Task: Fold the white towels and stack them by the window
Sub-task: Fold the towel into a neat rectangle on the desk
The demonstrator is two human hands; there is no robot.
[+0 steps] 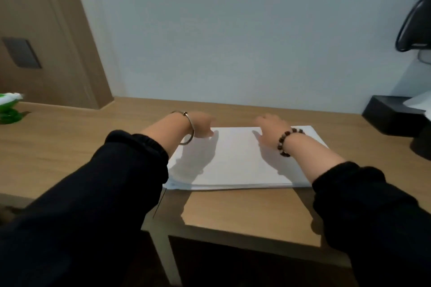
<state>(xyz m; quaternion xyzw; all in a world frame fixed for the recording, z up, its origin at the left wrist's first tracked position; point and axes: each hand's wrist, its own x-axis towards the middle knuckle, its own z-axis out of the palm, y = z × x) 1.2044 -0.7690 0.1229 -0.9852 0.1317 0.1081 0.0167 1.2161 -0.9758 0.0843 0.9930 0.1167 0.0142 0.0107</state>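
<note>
A folded white towel (238,158) lies flat on the wooden desk (70,142), just right of the frame's centre, its layered near edge facing the camera. Both arms in black sleeves reach to its far edge. The left hand (201,124), with a silver bangle (189,129) on the wrist, sits at the towel's far left corner with fingers curled. Whether it pinches the cloth cannot be told. The right hand (268,127), with a dark bead bracelet (288,142), rests over the far edge nearer the middle. Its fingers are blurred, so their state cannot be told. A green and white object (8,108) sits at the left edge, and a black box (391,116) at the right.
</note>
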